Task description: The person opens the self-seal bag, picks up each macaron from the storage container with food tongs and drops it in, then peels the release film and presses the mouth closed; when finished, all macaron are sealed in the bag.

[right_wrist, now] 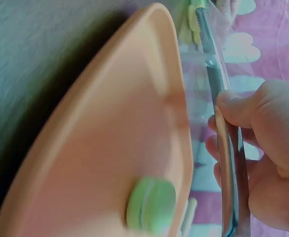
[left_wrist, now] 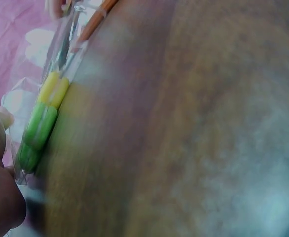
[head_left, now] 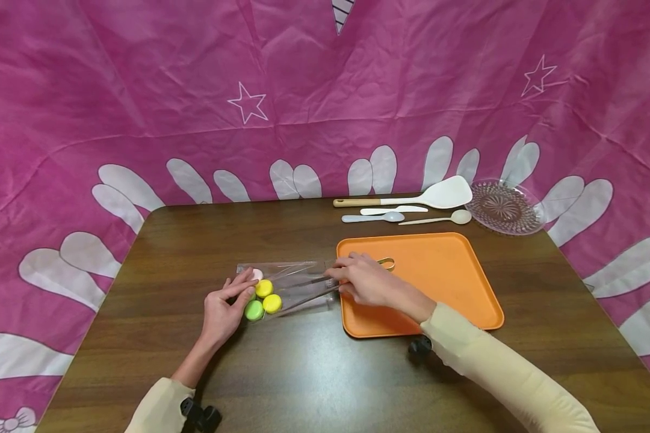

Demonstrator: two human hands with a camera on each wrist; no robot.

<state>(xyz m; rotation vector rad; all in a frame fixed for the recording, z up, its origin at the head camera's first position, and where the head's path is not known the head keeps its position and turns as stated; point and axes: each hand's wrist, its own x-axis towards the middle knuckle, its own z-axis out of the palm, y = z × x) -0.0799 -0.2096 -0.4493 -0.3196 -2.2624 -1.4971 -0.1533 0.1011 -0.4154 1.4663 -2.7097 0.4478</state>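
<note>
Several macarons (head_left: 272, 304), yellow, green and pale pink, lie in a clear plastic bag (head_left: 298, 272) on the table. At the bag's left end, my left hand (head_left: 222, 308) grips the plastic beside the macarons, partly covering a green one. My right hand (head_left: 369, 280) holds metal tongs (right_wrist: 228, 168) between thumb and fingers, above the left edge of the orange tray (head_left: 439, 282). The two tong arms reach left into the bag, spread apart, their tips near the yellow macarons. On the tray sits a green macaron (right_wrist: 151, 205), hidden by my arm in the head view.
Behind the tray lie a white spatula with a wooden handle (head_left: 357, 203), a white knife (head_left: 394, 210), a pale blue spoon (head_left: 372, 218) and a beige spoon (head_left: 436, 220). A clear patterned plate (head_left: 504, 206) stands at the back right. A pink cloth (head_left: 303, 90) hangs behind the table.
</note>
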